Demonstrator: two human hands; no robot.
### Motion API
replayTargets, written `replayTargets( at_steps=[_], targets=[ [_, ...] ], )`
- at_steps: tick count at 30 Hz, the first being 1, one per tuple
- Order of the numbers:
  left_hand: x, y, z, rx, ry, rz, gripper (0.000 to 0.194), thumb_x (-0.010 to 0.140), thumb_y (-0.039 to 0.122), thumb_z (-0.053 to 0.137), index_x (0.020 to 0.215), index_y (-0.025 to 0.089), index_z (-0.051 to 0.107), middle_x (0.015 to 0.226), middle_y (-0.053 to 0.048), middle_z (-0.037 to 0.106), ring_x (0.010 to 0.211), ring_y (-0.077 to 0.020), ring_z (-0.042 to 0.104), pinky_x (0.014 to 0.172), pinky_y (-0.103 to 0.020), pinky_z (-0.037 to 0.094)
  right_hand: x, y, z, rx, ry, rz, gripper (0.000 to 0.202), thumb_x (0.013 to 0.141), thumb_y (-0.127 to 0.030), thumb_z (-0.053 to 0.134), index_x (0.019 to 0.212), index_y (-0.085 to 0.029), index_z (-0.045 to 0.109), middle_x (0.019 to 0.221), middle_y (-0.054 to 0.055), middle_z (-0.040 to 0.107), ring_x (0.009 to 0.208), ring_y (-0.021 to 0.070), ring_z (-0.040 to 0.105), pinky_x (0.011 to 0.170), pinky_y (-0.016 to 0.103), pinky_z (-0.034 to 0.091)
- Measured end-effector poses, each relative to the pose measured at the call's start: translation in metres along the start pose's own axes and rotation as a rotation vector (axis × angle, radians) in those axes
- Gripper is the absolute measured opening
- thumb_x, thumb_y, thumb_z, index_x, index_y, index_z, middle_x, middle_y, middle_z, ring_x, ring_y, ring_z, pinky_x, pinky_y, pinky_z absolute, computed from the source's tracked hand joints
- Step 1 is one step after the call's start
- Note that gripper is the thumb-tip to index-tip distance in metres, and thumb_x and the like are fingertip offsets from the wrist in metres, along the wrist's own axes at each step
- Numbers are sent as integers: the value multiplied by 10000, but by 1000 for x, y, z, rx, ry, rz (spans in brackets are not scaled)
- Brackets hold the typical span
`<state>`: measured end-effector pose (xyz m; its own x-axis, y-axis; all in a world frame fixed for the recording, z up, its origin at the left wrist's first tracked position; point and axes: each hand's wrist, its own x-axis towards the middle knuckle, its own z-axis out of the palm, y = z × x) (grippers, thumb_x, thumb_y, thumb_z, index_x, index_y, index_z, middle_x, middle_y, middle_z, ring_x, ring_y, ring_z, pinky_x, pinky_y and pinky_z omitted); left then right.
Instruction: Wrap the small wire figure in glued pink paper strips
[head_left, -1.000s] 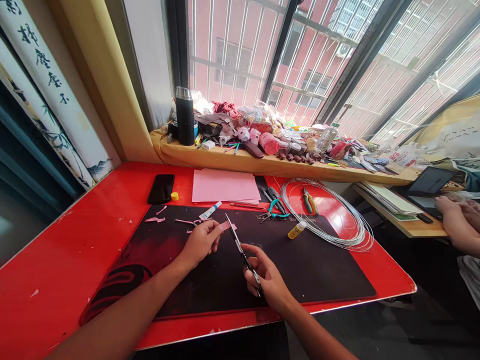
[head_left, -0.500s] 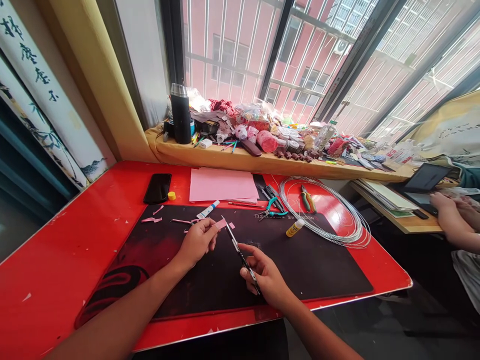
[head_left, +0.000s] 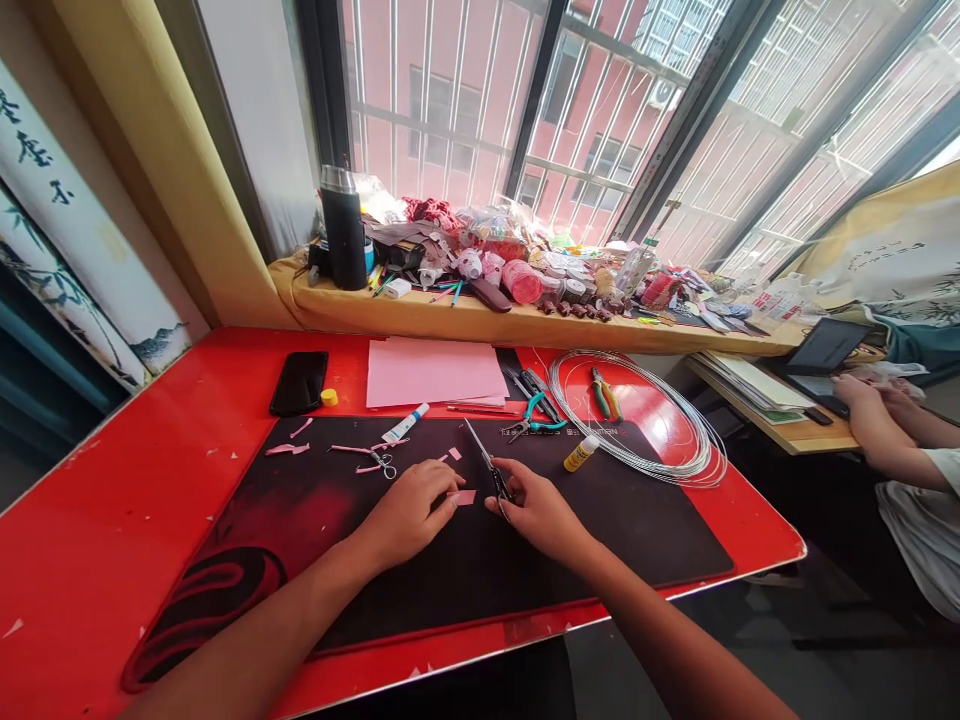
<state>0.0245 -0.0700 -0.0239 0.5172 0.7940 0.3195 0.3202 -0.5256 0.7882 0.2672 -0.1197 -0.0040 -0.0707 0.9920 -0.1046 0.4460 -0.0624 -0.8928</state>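
Low over the black mat [head_left: 585, 530], my left hand [head_left: 416, 505] has its thumb and fingertips closed at the edge of a small pink paper piece [head_left: 466, 497]. A pair of scissors [head_left: 480, 440] is in my right hand [head_left: 536, 500], blades together and pointing away from me. The blades are apart from the paper. Beyond my left fingers lies a small pink scrap [head_left: 454, 454]. A thin pink-wrapped wire piece with a looped metal end [head_left: 386, 464] rests near a white-and-blue glue tube [head_left: 406, 423].
Pink paper sheets [head_left: 435, 372], a phone [head_left: 299, 383] and a yellow cap [head_left: 328, 397] lie at the back. To the right are teal-handled pliers [head_left: 529, 418], a yellow glue bottle [head_left: 581, 453], a wire coil [head_left: 701, 465] and more pliers [head_left: 606, 395]. Another person's arms [head_left: 877, 415] are far right.
Both hands have come down toward the mat. The scissors have moved away from the pink paper, and their blades have come together. The view has shifted slightly.
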Motion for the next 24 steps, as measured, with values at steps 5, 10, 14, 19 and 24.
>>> replayTargets(
  at_steps=[5,10,14,19,24],
  targets=[
    [4,-20,14,109,-6,-19,204,1019,333,516,963,244,691,1357,-106,749,1359,-319,625,1156,-531,464,6,-18,-9,-475,-74,-36,627,911,-308,761,1507,-222,589,906,35,735,763,208,665,665,286,429],
    [7,-31,17,175,85,-58,230,1031,353,503,945,228,676,1514,-127,652,1458,-328,538,1227,-573,402,11,-34,-7,-760,-146,-99,657,956,-339,719,1566,-182,533,1177,142,801,1049,310,753,825,334,481],
    [10,-24,9,163,143,-59,258,1034,396,532,887,242,678,1207,-103,774,1208,-301,656,1093,-490,494,18,-44,-3,-874,-204,-153,598,973,-309,692,1531,-145,550,1286,177,774,1149,342,745,877,363,505],
    [9,-13,4,171,114,-78,270,995,406,589,800,247,688,807,-53,707,850,-260,629,816,-392,504,28,-52,0,-972,-234,-180,500,990,-313,664,1457,-153,587,1243,178,768,1118,327,747,855,357,505],
    [6,-1,3,83,16,-20,289,1016,412,571,813,246,692,796,-36,694,805,-229,634,788,-359,481,36,-47,2,-966,-236,-220,450,984,-251,610,1424,-162,611,1215,161,756,1067,297,746,815,341,490]
  ],
)
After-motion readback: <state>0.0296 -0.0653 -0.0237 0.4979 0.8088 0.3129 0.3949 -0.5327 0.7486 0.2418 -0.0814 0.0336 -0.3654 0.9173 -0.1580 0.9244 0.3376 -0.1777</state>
